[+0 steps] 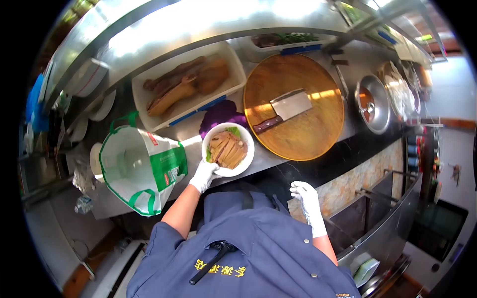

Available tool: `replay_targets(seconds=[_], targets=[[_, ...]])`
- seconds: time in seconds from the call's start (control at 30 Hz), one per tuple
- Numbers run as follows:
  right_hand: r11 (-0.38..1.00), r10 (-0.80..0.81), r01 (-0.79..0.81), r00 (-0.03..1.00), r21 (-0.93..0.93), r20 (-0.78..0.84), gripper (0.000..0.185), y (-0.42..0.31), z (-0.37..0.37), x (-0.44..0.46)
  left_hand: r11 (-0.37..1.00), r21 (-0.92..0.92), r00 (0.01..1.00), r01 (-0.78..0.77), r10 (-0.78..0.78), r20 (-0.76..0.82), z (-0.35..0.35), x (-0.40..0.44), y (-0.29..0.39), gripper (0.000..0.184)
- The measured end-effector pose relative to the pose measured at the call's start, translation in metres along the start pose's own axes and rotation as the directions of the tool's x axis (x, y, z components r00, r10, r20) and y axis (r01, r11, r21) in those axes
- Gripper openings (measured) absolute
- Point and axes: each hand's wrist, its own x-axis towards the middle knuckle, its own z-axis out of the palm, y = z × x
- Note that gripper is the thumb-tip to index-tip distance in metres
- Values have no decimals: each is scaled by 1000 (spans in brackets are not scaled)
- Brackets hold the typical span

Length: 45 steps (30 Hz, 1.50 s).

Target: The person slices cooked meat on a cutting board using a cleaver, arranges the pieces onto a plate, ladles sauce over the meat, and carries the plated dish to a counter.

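Observation:
My left hand (pixel 204 175), in a white glove, grips the lower left rim of a white bowl (pixel 252 155). Sliced meat (pixel 228 151) lies in it on some green leaves. Behind the bowl is a bunched purple cloth (pixel 219 115). My right hand (pixel 306 197), also gloved in white, hangs in the air before the counter edge, fingers loosely bent and nothing in them. Beyond it, a cleaver (pixel 292 105) with a dark wooden handle rests flat on a round wooden chopping board (pixel 308 136).
A white bin (pixel 237 64) with whole cooked poultry stands at the back left. Left of the bowl is a green-and-white bag (pixel 133 161). A metal basin (pixel 380 107) with a ladle sits at the right, and a steel shelf (pixel 198 22) runs overhead.

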Motion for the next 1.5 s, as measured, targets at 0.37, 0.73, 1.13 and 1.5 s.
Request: replay_targets(seconds=[0.37, 0.73, 1.13, 1.5], targets=[[868, -158, 44, 969, 494, 191, 53, -20, 4, -69, 921, 388, 824, -30, -197, 531, 119, -76, 44, 55], [597, -206, 277, 960, 753, -190, 49, 31, -191, -155, 768, 628, 536, -124, -481, 694, 378, -79, -57, 49], [322, -63, 454, 886, 831, -459, 23, 21, -351, -104, 745, 653, 866, -139, -229, 444, 559, 73, -69, 39], [-101, 166, 836, 548, 539, -820, 49, 68, -468, -72, 940, 330, 861, 85, -236, 450, 668, 279, -99, 33]])
